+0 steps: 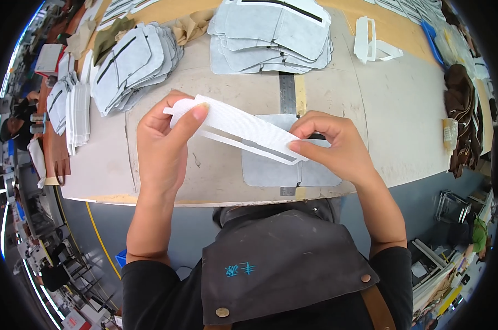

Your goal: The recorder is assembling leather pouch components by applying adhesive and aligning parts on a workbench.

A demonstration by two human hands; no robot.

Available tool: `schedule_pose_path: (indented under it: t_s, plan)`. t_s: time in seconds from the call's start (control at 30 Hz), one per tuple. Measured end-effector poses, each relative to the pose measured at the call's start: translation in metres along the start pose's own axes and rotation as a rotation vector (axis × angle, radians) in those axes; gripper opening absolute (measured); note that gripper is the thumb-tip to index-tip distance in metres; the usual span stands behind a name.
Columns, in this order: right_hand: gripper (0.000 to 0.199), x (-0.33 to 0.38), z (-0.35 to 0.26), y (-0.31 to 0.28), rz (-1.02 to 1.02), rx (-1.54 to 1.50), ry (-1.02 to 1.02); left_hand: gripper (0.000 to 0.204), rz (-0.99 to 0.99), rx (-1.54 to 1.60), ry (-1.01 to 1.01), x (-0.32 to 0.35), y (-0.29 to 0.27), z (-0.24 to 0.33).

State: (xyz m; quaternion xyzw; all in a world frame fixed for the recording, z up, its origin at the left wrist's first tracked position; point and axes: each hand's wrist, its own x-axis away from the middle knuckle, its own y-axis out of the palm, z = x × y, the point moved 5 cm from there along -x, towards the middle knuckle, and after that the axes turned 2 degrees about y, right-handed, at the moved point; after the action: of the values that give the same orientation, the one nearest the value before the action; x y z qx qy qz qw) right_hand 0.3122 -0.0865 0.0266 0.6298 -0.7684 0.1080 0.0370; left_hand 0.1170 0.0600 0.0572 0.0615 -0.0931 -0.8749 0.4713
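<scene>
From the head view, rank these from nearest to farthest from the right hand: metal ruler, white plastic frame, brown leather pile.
From the right hand:
1. metal ruler, just left, running up the table.
2. white plastic frame, up beyond, slightly right.
3. brown leather pile, far right table edge.

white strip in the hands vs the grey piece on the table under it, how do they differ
The white strip is long and narrow with a slot cut along it; the grey piece is broader and squarish. The white strip is held in the air, pinched by the left hand and right hand; the grey piece lies flat over a metal ruler. Both look like thin cut sheet material.
</scene>
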Motion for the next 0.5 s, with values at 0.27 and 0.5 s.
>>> schedule_pose_path:
  t_s: [0.27,0.5]
  plan:
    - [0.007,0.036,0.024,-0.015,-0.038,0.131,0.111,0.009,-0.035,-0.104,-0.280,0.035,-0.011,-0.045]
    - [0.006,0.059,0.042,-0.023,-0.037,-0.060,0.308,0.009,-0.093,-0.109,-0.475,0.055,0.000,-0.061]
